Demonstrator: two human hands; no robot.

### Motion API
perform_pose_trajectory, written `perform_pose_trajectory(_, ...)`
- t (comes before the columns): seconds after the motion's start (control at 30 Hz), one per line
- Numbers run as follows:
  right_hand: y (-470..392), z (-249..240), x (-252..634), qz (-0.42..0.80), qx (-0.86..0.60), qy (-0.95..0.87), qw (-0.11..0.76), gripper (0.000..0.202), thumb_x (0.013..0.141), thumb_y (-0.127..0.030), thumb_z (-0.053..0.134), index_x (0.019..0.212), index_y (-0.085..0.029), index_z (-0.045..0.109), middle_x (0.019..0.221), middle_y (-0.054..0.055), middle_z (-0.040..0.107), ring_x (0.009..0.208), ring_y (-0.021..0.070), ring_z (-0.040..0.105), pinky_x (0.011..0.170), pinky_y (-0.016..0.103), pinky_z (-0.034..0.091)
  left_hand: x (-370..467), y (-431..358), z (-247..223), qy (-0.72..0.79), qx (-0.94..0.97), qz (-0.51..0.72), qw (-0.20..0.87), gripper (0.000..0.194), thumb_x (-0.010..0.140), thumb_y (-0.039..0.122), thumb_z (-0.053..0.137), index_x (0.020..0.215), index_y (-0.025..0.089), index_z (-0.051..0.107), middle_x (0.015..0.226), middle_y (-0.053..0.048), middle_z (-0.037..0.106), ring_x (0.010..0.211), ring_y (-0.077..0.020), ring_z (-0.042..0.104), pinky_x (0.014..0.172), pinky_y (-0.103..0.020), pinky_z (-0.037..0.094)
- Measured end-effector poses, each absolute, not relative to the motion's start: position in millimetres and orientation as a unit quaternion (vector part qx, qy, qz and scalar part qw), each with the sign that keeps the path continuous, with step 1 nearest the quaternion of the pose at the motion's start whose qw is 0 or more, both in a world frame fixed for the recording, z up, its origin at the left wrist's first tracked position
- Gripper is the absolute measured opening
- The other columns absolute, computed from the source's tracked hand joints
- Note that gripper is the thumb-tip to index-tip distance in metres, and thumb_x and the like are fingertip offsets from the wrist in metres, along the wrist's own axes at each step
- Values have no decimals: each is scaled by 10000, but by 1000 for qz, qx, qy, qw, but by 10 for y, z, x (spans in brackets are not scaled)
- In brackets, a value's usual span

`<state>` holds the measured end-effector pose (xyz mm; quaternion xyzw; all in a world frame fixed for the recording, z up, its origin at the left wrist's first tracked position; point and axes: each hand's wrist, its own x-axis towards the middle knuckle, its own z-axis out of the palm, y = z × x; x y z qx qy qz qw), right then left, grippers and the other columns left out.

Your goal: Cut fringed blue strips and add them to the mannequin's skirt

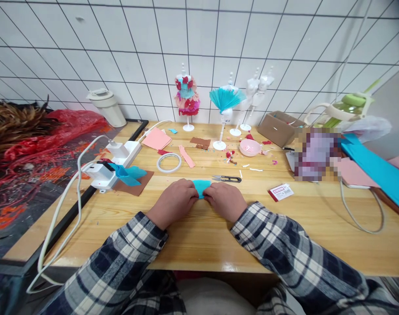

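A small piece of blue crepe paper (202,187) is held between my two hands, low over the wooden table. My left hand (175,202) pinches its left end with the fingers curled in. On the opposite end, the fingers of my right hand (226,201) are closed in the same way. Just beyond the right hand lie black thread snips (228,179). A roll of white tape (169,162) rests flat beyond the left hand. Farther back, a white mini dress form (220,124) carries a pleated blue paper fan (226,99).
Against the tiled wall stands another form in a ruffled paper dress (187,97). A pink bowl (250,148), a cardboard box (278,127) and paper scraps lie ahead. White power strips (102,175) with cables are at left. A price tag (280,192) and blue paper strip (379,170) are at right.
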<state>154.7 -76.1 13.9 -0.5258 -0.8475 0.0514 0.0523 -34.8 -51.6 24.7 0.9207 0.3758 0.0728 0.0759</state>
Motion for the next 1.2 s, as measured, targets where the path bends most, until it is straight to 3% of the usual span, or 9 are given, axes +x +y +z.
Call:
perform_pose_trajectory(0.3, -658, 207, 1757, 77, -543, -833, 74, 102, 880, -274, 583, 881, -239, 678, 875, 28, 695, 854, 196, 618, 702, 289, 412, -382, -487, 229, 376, 924, 54, 48, 204, 900, 250, 510, 853, 211, 705, 834, -48, 705, 806, -231, 627, 719, -361, 424)
perform_pose_trajectory(0.47, -709, 232, 1725, 90, -510, -850, 95, 247, 883, -205, 516, 1064, -263, 673, 984, 47, 672, 936, 198, 604, 745, 287, 417, -387, -485, 240, 373, 925, 53, 48, 210, 899, 223, 498, 856, 211, 703, 838, -51, 709, 803, -229, 635, 717, -360, 419)
perform_pose_trajectory(0.63, -699, 236, 1731, 67, -572, -815, 55, 240, 871, -179, 494, 886, -232, 728, 953, 71, 646, 838, 195, 607, 677, 290, 409, -385, -484, 244, 372, 926, 52, 43, 216, 902, 236, 499, 838, 217, 704, 817, -51, 702, 795, -233, 635, 717, -363, 417)
perform_pose_trajectory(0.8, -687, 249, 1742, 96, -531, -839, 65, 297, 886, -191, 481, 1025, -298, 721, 1024, 36, 643, 909, 177, 605, 709, 272, 410, -384, -480, 247, 371, 926, 49, 48, 202, 895, 230, 514, 850, 217, 710, 824, -49, 706, 797, -226, 640, 714, -357, 419)
perform_pose_trajectory(0.93, -694, 269, 1734, 90, -558, -824, 42, 279, 890, -197, 471, 849, -251, 741, 985, 35, 651, 867, 170, 611, 695, 272, 401, -384, -487, 254, 371, 926, 54, 45, 200, 900, 234, 513, 849, 216, 706, 827, -39, 705, 792, -221, 638, 712, -354, 420)
perform_pose_trajectory(1.03, -701, 267, 1733, 100, -563, -818, 62, 285, 876, -169, 463, 926, -252, 732, 1019, 31, 653, 896, 162, 611, 716, 263, 400, -381, -484, 249, 368, 927, 58, 49, 196, 900, 235, 516, 844, 217, 703, 821, -30, 706, 785, -219, 640, 706, -349, 418)
perform_pose_trajectory(1.1, -717, 256, 1717, 115, -541, -830, 70, 284, 873, -190, 474, 987, -271, 721, 1019, 22, 651, 903, 158, 608, 724, 262, 397, -379, -480, 241, 368, 927, 59, 51, 192, 894, 226, 519, 843, 216, 704, 823, -31, 709, 786, -219, 643, 707, -347, 420)
perform_pose_trajectory(1.2, -744, 237, 1675, 118, -531, -837, 62, 206, 877, -337, 528, 926, -264, 714, 981, 20, 645, 877, 165, 605, 689, 271, 383, -377, -482, 234, 372, 925, 60, 52, 198, 889, 210, 516, 841, 210, 709, 825, -42, 710, 791, -218, 649, 716, -344, 426)
